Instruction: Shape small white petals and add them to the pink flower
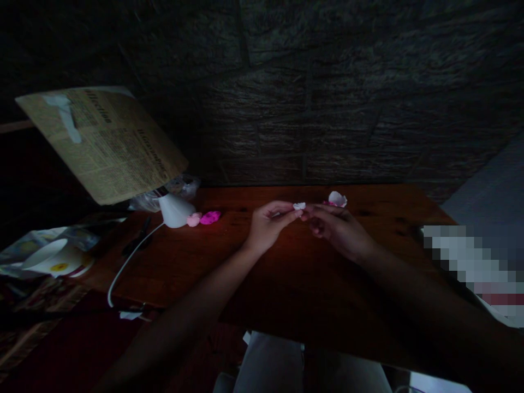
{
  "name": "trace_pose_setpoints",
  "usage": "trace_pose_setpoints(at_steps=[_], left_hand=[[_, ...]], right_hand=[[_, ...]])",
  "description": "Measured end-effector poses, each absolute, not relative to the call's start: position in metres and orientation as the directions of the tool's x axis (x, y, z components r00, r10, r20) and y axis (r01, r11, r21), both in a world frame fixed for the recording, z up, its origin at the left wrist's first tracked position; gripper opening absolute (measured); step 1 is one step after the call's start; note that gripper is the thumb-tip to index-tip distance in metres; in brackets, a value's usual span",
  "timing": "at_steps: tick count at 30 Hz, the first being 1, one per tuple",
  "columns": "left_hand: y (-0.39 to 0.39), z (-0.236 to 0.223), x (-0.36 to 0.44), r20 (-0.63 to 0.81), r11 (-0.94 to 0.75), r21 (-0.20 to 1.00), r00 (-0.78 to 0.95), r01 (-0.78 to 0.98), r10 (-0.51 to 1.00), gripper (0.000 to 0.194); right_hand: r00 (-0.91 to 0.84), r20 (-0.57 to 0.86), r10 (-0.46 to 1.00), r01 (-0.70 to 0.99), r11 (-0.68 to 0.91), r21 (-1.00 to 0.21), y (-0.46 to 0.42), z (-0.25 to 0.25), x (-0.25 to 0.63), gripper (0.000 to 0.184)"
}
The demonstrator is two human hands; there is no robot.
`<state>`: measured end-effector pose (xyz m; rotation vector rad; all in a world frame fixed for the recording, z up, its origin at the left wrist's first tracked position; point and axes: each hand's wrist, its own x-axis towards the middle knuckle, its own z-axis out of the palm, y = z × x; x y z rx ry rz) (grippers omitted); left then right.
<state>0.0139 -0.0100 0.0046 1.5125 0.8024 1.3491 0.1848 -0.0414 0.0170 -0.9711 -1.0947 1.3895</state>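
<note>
My left hand [268, 224] and my right hand [333, 226] meet above the middle of a reddish wooden table [229, 273]. Both pinch a small white piece [299, 206] between their fingertips. Just behind my right hand lies a white and pink scrap [337, 199], its shape like a petal or a bit of clay. The fingers of both hands are closed round the white piece. The scene is very dark.
A white lamp head [175, 210] with its bent neck lies at the left, next to a pale pink lump [194, 219] and a magenta lump [210, 217]. A newspaper sheet [106, 142] leans above. A white cup [49, 256] stands far left. A dark stone wall [327, 98] stands behind.
</note>
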Motion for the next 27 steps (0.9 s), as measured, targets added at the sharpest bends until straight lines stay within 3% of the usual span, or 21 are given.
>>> trace_pose_setpoints(at_steps=[8, 27], left_hand=[[-0.0104, 0.0022, 0.0159, 0.412, -0.401, 0.911, 0.157, -0.097, 0.898, 0.02], [-0.0171, 0.0076, 0.0152, 0.483, -0.479, 0.875, 0.196, -0.071, 0.853, 0.015]], right_hand=[[-0.119, -0.071, 0.99, -0.333, -0.107, -0.937, -0.0395, 0.0177, 0.1861, 0.023], [-0.124, 0.036, 0.992, -0.253, 0.003, -0.968, -0.0411, 0.0153, 0.1871, 0.021]])
